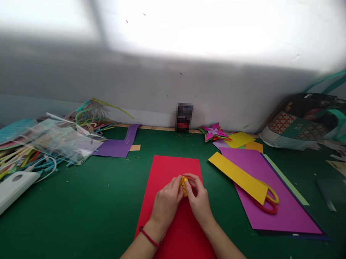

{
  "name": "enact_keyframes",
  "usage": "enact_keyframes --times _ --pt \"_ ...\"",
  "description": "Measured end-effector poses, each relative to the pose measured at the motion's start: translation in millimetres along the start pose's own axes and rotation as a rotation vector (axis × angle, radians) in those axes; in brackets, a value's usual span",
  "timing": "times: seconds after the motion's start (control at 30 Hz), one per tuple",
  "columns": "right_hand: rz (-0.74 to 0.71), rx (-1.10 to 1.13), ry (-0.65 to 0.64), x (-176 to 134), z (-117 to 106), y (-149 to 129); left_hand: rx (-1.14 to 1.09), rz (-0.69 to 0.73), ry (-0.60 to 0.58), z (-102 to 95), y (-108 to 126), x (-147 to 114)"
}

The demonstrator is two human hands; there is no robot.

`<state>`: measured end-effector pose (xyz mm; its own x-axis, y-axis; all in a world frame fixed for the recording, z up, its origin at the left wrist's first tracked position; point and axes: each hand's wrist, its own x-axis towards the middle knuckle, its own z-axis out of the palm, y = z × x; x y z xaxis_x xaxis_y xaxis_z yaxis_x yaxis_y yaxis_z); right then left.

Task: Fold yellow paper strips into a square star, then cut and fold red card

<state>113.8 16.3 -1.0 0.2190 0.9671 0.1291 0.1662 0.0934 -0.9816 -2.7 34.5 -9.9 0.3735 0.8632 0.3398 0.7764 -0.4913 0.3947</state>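
Observation:
Both of my hands meet over a red sheet of paper (176, 165) that lies on the green table. Between the fingertips is a small folded piece of yellow paper (185, 188). My left hand (167, 196) pinches it from the left side, with a dark red cord bracelet on that wrist. From the right, my right hand (198, 197) grips the same piece, its thumb lying against the front. The fingers cover much of the piece, so its full shape is hidden.
Right of the red sheet lie purple paper (240, 157), a yellow strip (235, 174) and scissors (272, 209) partly beneath the strip. Folded paper stars (213, 132) sit by the wall. Purple scrap (113, 148), a plastic bag (78, 143) and a white power strip (15, 188) are left.

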Motion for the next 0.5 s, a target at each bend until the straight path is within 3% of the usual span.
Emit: enact_keyframes --times 0.5 --pt "0.016 0.075 -0.069 3.9 -1.2 8.3 -0.024 -0.011 -0.036 -1.9 -1.5 -0.4"
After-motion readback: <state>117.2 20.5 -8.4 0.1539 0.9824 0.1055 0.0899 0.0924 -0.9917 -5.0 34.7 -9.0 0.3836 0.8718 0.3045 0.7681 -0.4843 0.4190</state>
